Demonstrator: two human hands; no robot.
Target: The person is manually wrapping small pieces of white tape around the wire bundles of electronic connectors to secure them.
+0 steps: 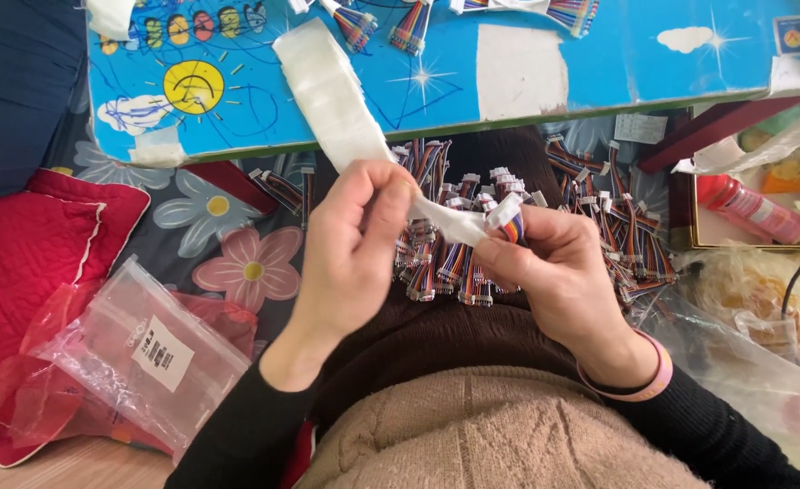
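Both hands were busy, left hand [355, 240] pinching the white tape strip [332, 95] while right hand [554, 263] clamped a wire bundle [514, 228] just below it.

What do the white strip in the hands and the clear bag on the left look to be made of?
White strip: looks like matte paper or cloth tape, translucent and faintly fibrous, bending softly between left hand and right hand. Clear bag: thin glossy plastic film, see-through, creased, with a white label.
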